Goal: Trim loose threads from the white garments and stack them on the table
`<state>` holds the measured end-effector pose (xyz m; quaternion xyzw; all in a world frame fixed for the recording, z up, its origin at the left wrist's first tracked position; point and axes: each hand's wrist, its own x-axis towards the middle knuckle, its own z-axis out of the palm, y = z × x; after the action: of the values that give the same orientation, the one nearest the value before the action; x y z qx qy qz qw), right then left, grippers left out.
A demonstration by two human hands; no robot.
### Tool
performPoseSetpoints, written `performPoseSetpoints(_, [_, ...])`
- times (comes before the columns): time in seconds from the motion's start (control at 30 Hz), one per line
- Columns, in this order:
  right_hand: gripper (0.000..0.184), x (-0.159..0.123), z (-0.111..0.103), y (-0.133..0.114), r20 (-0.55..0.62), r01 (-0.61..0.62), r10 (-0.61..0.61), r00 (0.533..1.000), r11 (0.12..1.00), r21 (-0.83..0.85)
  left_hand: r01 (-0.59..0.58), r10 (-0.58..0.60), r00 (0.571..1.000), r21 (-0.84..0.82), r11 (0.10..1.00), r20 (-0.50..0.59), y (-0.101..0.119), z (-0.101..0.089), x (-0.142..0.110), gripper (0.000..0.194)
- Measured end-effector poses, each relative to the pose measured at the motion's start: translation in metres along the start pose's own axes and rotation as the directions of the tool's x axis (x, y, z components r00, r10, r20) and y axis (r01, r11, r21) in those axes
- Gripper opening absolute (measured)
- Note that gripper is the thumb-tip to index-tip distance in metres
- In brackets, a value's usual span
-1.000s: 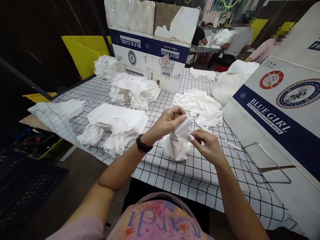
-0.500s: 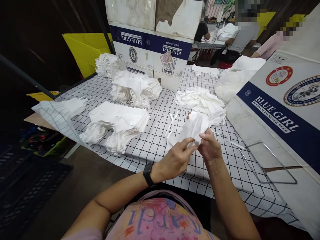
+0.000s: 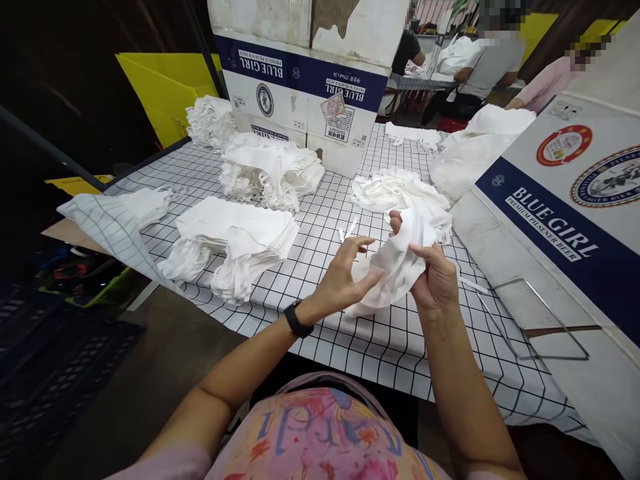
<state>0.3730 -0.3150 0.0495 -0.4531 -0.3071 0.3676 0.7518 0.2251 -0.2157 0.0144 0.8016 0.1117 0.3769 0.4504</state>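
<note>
Across the checked table (image 3: 320, 237) we go, with the back carton (image 3: 300, 117) and the right carton (image 3: 540, 227) walling us in. Stack (image 3: 240, 223) on our left, loose pile (image 3: 383, 190) ahead, and here's the cloth (image 3: 393, 270), lifted in front of us at the near side, its lower folds hanging!

Our right hand (image 3: 435, 283) has it, thumb in front, fingertips showing behind. Our left hand (image 3: 350, 270) is wide, fingers curved, thumb over the cloth's edge; whether it touches, we can't tell. So one sure grip: should that thumb slacken, the cloth could drop. Its slack folds might crease if bunched, or snag the pile just behind. And a small strip (image 3: 354, 227) beyond our fingers could tangle if dragged.
</note>
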Motion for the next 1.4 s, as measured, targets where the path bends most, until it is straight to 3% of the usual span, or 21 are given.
performPoseSetpoints(0.13, [0.045,0.002,-0.003,-0.002,-0.001,-0.023,0.023,1.000,0.999,-0.022,0.204,-0.132,0.946,-0.229,0.952,0.297,0.003,-0.012,0.025,0.031])
performPoseSetpoints(0.2, [0.041,0.005,-0.011,0.001,-0.066,-0.067,0.064,0.996,0.996,-0.053,0.283,-0.167,0.924,-0.320,0.904,0.345,0.009,-0.019,0.032,0.038])
performPoseSetpoints(0.33, [0.032,0.008,-0.024,0.013,-0.172,-0.265,0.248,0.953,0.961,-0.083,0.308,-0.182,0.935,-0.444,0.841,0.304,0.022,-0.033,0.045,0.037])
performPoseSetpoints(0.4, [0.035,0.005,-0.021,0.022,-0.125,-0.323,0.313,0.941,0.945,-0.060,0.262,-0.170,0.956,-0.440,0.859,0.238,0.027,-0.037,0.051,0.037])
performPoseSetpoints(0.47, [0.050,-0.005,-0.012,0.030,-0.069,-0.323,0.320,0.945,0.946,-0.041,0.208,-0.160,0.976,-0.411,0.888,0.146,0.029,-0.039,0.056,0.038])
performPoseSetpoints(0.53, [0.065,-0.018,0.000,0.037,-0.056,-0.244,0.240,0.969,0.967,-0.077,0.164,-0.156,0.986,-0.365,0.916,0.052,0.032,-0.039,0.058,0.041])
performPoseSetpoints(0.63, [0.060,-0.038,0.018,0.043,-0.111,-0.066,0.037,0.993,0.959,-0.274,0.110,-0.129,0.990,-0.270,0.957,-0.053,0.039,-0.038,0.058,0.043])
performPoseSetpoints(0.73, [0.059,-0.048,0.032,0.039,-0.196,0.025,-0.123,0.973,0.899,-0.438,0.055,-0.076,0.990,-0.169,0.984,-0.119,0.051,-0.036,0.056,0.040])
performPoseSetpoints(0.83, [0.056,-0.048,0.042,0.028,-0.192,0.157,-0.318,0.928,0.804,-0.574,-0.004,-0.011,0.988,-0.097,0.995,-0.157,0.064,-0.033,0.054,0.038])
performPoseSetpoints(0.97, [0.058,-0.043,0.054,0.018,-0.114,0.327,-0.554,0.825,0.631,-0.704,-0.103,0.092,0.978,-0.053,0.993,-0.188,0.077,-0.028,0.055,0.033])
performPoseSetpoints(1.07, [0.062,-0.039,0.058,0.022,-0.112,0.347,-0.668,0.736,0.514,-0.785,-0.196,0.200,0.950,0.041,0.980,-0.239,0.084,-0.026,0.055,0.029])
performPoseSetpoints(1.13, [0.050,-0.035,0.058,0.027,-0.098,0.340,-0.703,0.704,0.455,-0.823,-0.226,0.242,0.936,0.089,0.970,-0.256,0.087,-0.026,0.053,0.029])
performPoseSetpoints(1.2, [0.030,-0.030,0.056,0.031,-0.082,0.335,-0.700,0.709,0.437,-0.835,-0.233,0.249,0.937,0.095,0.968,-0.243,0.088,-0.028,0.051,0.027])
performPoseSetpoints(1.27, [0.013,-0.026,0.051,0.031,-0.104,0.313,-0.652,0.751,0.490,-0.813,-0.229,0.242,0.941,0.081,0.970,-0.235,0.088,-0.030,0.049,0.026])
performPoseSetpoints(1.4, [0.027,-0.018,0.032,0.020,-0.178,0.209,-0.365,0.914,0.798,-0.565,-0.177,0.172,0.940,0.008,0.984,-0.294,0.081,-0.040,0.051,0.029])
